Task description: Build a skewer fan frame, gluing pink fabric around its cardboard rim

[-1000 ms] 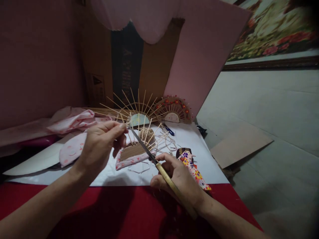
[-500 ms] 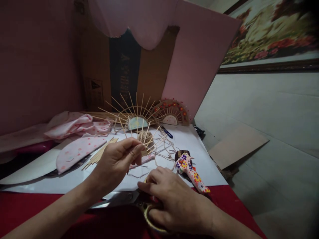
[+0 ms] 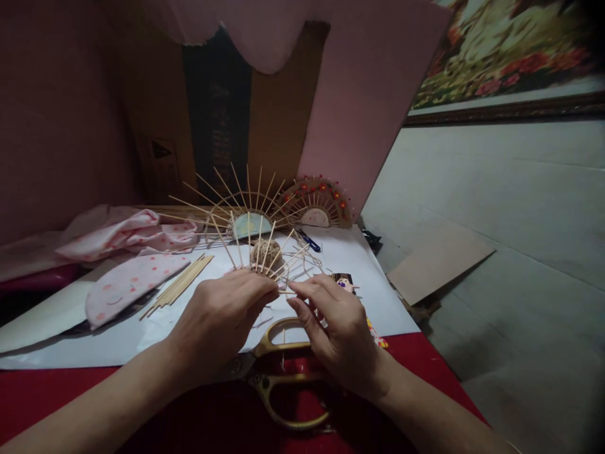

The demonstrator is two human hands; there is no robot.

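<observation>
My left hand (image 3: 231,309) is closed around the base of a small fan of thin wooden sticks (image 3: 269,239), which spread upward and to the right. My right hand (image 3: 335,321) pinches the tip of a low stick (image 3: 285,292) at the fan's right side. Below my hands lie scissors with gold-coloured handles (image 3: 283,380), touched by neither set of fingertips as far as I can see; their blades are mostly hidden by my left hand and arm. Just behind the fan is a ball of twine (image 3: 267,254), with loose strands to its right.
Loose sticks (image 3: 179,284) and a dotted half-round fabric piece (image 3: 135,287) lie left. Behind stand a larger stick fan with a pale green centre (image 3: 249,225) and a decorated brown fan (image 3: 316,217). A flowered glue gun (image 3: 347,284) is partly hidden by my right hand.
My right hand has let go of the scissors and moved up to the fan's right side, where it pinches a stick. My left hand still holds the fan. The view has shifted slightly.
</observation>
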